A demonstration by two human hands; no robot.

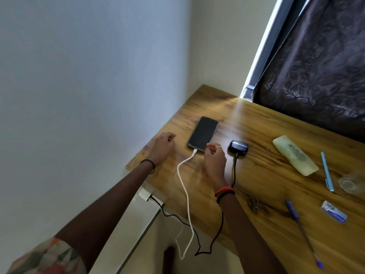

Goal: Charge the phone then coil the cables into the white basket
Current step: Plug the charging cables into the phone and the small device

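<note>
Head view: one phone (203,133) lies flat on the bench (266,139), one white cable (178,168) plugged into its near end; one black case (237,147) with one black cable (234,169) sits beside it. Left hand (164,144) and right hand (214,159) flank the phone, fingers (217,148) loosely curled, holding nothing.

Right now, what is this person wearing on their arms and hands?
A thin black band circles the wrist of the left hand. The right hand has stacked red-orange and black bands at its wrist and a thin ring on one finger. A short sleeve patterned grey, white and orange shows on the left arm.
</note>
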